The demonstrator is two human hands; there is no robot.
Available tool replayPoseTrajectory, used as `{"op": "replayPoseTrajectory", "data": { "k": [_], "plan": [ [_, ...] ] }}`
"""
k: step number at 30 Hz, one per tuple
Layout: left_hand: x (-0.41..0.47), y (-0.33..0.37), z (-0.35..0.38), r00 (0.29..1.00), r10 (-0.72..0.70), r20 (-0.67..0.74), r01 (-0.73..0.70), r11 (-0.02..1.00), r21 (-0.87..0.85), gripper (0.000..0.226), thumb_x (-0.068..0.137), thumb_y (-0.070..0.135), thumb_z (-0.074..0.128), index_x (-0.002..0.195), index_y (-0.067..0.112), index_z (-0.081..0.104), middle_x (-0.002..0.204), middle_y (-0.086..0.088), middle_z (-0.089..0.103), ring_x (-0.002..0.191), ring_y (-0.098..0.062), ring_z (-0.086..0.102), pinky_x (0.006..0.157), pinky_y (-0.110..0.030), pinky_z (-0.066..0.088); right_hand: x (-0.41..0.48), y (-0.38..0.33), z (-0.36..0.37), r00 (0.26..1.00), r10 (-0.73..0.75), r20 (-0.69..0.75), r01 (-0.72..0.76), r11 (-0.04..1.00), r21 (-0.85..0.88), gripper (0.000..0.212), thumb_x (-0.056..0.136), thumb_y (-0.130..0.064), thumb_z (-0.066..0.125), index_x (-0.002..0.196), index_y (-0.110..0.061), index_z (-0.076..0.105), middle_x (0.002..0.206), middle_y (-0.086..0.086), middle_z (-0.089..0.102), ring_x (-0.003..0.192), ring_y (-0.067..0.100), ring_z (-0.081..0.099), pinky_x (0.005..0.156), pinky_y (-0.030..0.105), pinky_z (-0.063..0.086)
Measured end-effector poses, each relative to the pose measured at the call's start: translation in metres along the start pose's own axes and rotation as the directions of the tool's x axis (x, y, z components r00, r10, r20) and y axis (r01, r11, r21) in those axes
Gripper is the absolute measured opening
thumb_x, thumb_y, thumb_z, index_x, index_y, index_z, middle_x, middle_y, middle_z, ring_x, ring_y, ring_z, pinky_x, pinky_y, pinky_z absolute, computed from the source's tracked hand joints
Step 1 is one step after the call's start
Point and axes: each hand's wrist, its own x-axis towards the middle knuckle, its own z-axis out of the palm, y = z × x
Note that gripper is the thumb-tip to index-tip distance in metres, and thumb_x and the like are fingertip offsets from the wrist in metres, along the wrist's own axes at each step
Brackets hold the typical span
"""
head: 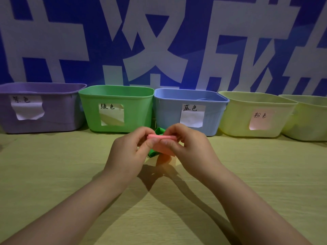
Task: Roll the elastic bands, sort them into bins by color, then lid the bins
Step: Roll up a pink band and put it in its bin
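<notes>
Here's the pink elastic band (161,137), held up just over the middle of the table (53,165), toward its far edge and in front of the gap between 2 of the bins. Both hands are on it: the left hand (127,154) pinches its left end between thumb and curled fingers, and the right hand (191,147) pinches the right end the same way, so the band's top edge runs flat and level between them, with more pink showing below between the thumbs. Right behind it there's a green elastic band (160,130), a loop poking up over the pink and another bit showing under the left fingers; whether a hand holds it or it lies on the table, I can't tell. Along the far edge stands a row of 5 open bins, side by side: purple bin (58,112) at the left, then green bin (138,112), blue bin (168,112), a pale yellow bin (235,115), and a second pale yellow bin (309,121) cut off at the right. The first 4 carry handwritten paper labels. Behind them hangs a blue backdrop (99,50) with big white characters.
</notes>
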Motion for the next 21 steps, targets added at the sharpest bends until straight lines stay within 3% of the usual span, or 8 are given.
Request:
{"op": "replayPoseTrajectory", "data": {
  "k": [4, 6, 10, 13, 15, 18, 21],
  "plan": [
    [0.0, 0.0018, 0.0, 0.999, -0.007, 0.051, 0.01, 0.999, -0.051, 0.021, 0.073, 0.041, 0.072, 0.085, 0.04, 0.055, 0.084, 0.018, 0.064, 0.085, 0.0, 0.058, 0.071, -0.016, 0.046, -0.0004, -0.0013, -0.0002, 1.0, 0.009, 0.018, -0.01, 0.999, 0.048, 0.007, 0.089, -0.034, 0.057, 0.083, -0.029, 0.056, 0.067, -0.016, 0.057, 0.064, -0.008, 0.054, 0.056, 0.009, 0.038],
    [0.0003, 0.0027, -0.0008, 0.999, 0.022, 0.041, -0.021, 0.999, -0.025, 0.016, 0.074, 0.043, 0.07, 0.083, 0.037, 0.058, 0.087, 0.018, 0.064, 0.083, -0.002, 0.058, 0.071, -0.022, 0.046, -0.0005, -0.0029, -0.0002, 0.999, -0.003, 0.042, 0.002, 1.0, 0.026, 0.01, 0.091, -0.035, 0.053, 0.084, -0.03, 0.056, 0.067, -0.015, 0.056, 0.063, -0.003, 0.054, 0.055, 0.012, 0.037],
    [0.0015, 0.0001, -0.0026, 0.998, 0.058, 0.011, -0.058, 0.998, -0.006, 0.006, 0.078, 0.036, 0.063, 0.083, 0.034, 0.062, 0.081, 0.014, 0.065, 0.079, -0.002, 0.058, 0.066, -0.019, 0.046, -0.0008, -0.0039, -0.0007, 0.998, -0.024, 0.052, 0.023, 0.999, 0.026, 0.012, 0.092, -0.039, 0.049, 0.088, -0.031, 0.057, 0.071, -0.016, 0.054, 0.067, -0.002, 0.05, 0.055, 0.016, 0.034],
    [0.002, -0.0008, -0.0025, 0.999, 0.049, 0.02, -0.05, 0.999, 0.017, 0.003, 0.085, 0.028, 0.063, 0.087, 0.03, 0.063, 0.078, 0.015, 0.063, 0.078, -0.002, 0.057, 0.064, -0.016, 0.044, -0.0019, -0.0034, -0.0002, 0.999, -0.028, 0.045, 0.025, 0.998, 0.064, 0.023, 0.084, -0.044, 0.058, 0.102, -0.034, 0.05, 0.078, -0.025, 0.049, 0.073, -0.011, 0.049, 0.061, 0.006, 0.039],
    [0.0022, -0.0013, -0.0023, 0.999, 0.035, 0.015, -0.035, 0.999, -0.002, 0.009, 0.086, 0.036, 0.058, 0.084, 0.03, 0.063, 0.072, 0.013, 0.062, 0.074, -0.003, 0.056, 0.059, -0.015, 0.041, -0.0012, -0.0017, 0.0009, 0.998, -0.05, 0.026, 0.049, 0.998, 0.027, 0.022, 0.082, -0.039, 0.064, 0.095, -0.035, 0.047, 0.078, -0.023, 0.051, 0.074, -0.01, 0.049, 0.064, 0.006, 0.039],
    [0.0012, -0.0023, -0.0009, 0.998, 0.024, 0.059, -0.022, 0.999, -0.038, 0.028, 0.084, 0.05, 0.047, 0.084, 0.03, 0.065, 0.068, 0.01, 0.062, 0.07, -0.008, 0.057, 0.057, -0.025, 0.043, 0.0, -0.0003, 0.0003, 0.998, -0.058, -0.005, 0.057, 0.998, -0.013, 0.013, 0.085, -0.033, 0.063, 0.085, -0.033, 0.05, 0.071, -0.02, 0.051, 0.071, -0.005, 0.049, 0.063, 0.013, 0.037],
    [0.0012, -0.0006, -0.0005, 0.999, 0.032, 0.037, -0.029, 0.998, -0.059, 0.025, 0.077, 0.056, 0.051, 0.084, 0.034, 0.06, 0.077, 0.013, 0.062, 0.078, -0.006, 0.057, 0.063, -0.018, 0.043, -0.0002, -0.0014, -0.0017, 0.999, -0.052, 0.011, 0.052, 0.999, -0.013, 0.007, 0.087, -0.037, 0.057, 0.084, -0.031, 0.054, 0.07, -0.017, 0.052, 0.07, 0.0, 0.05, 0.06, 0.019, 0.037]
  ]
}}
